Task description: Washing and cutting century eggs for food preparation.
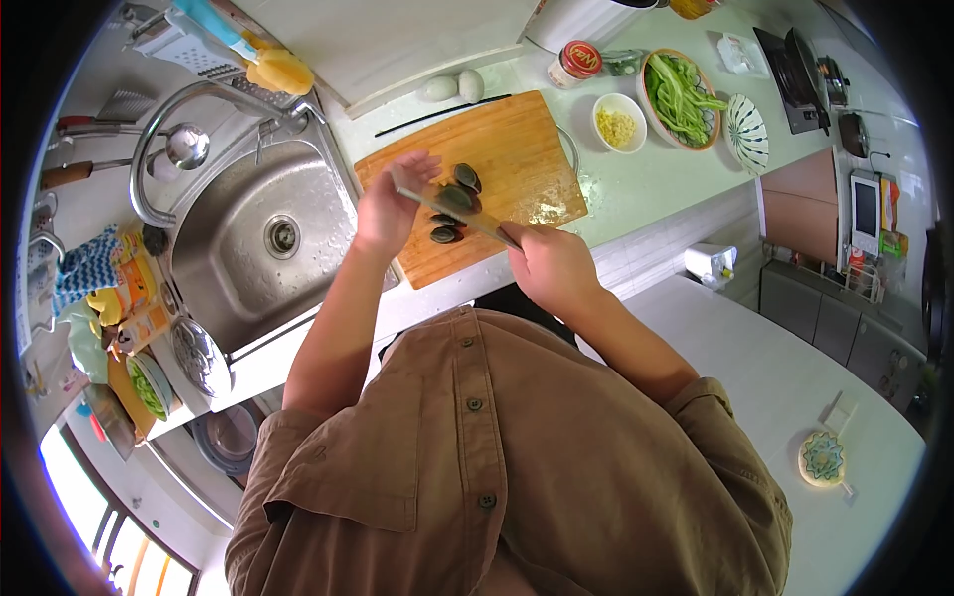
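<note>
My right hand (551, 264) grips the handle of a kitchen knife (438, 203), its blade slanting up to the left over the wooden cutting board (514, 164). My left hand (389, 212) is raised at the blade's far end, palm turned up and fingers extended; whether it touches the metal I cannot tell. Beneath and beside the blade lie several dark, glossy pieces (446, 235) that look like cut preserved egg, partly hidden by the knife. Behind the board, two pale whole eggs (470, 86) rest near a black chopstick (440, 116).
Left of the board is a steel sink (216, 276) with a curved faucet (138, 164). To the right stand a white bowl of minced garlic (616, 127), a bowl of green leafy vegetables (682, 97), a patterned dish (745, 134) and a red-lidded jar (575, 65).
</note>
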`<action>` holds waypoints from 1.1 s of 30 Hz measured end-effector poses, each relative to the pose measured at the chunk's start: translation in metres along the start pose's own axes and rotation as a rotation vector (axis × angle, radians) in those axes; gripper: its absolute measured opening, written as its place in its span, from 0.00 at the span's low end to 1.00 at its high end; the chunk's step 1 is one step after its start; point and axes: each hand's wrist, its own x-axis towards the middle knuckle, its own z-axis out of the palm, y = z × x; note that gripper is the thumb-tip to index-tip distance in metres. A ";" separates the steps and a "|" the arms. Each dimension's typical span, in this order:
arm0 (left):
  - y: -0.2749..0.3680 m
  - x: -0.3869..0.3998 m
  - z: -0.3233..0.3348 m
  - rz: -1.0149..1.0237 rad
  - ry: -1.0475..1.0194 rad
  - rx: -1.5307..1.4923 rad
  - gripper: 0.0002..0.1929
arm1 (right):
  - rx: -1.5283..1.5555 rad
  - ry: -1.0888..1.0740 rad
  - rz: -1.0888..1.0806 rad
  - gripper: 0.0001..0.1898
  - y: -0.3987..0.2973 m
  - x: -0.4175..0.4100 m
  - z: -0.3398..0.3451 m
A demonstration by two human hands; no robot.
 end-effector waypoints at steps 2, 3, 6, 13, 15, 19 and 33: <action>0.011 -0.005 -0.001 -0.087 -0.151 -0.131 0.35 | 0.097 -0.090 -0.087 0.08 -0.006 -0.003 -0.012; 0.014 -0.006 -0.002 -0.230 -0.421 -0.256 0.38 | 0.099 -0.092 -0.090 0.08 -0.012 -0.004 -0.017; 0.015 -0.007 -0.002 -0.434 -0.812 -0.392 0.46 | 0.286 -0.205 0.001 0.09 -0.021 -0.006 -0.025; 0.019 -0.024 0.021 -0.540 -0.302 -0.416 0.44 | 0.579 -0.236 0.332 0.15 -0.013 -0.007 -0.017; 0.018 -0.022 0.015 -0.545 -0.425 -0.338 0.42 | 0.603 -0.237 0.374 0.16 -0.013 -0.007 -0.018; 0.019 -0.026 0.025 -0.508 -0.359 -0.136 0.41 | 0.628 -0.295 0.488 0.16 -0.012 -0.008 -0.021; 0.012 -0.026 0.011 -0.320 0.250 0.350 0.21 | 0.585 -0.121 0.487 0.15 0.002 0.000 -0.031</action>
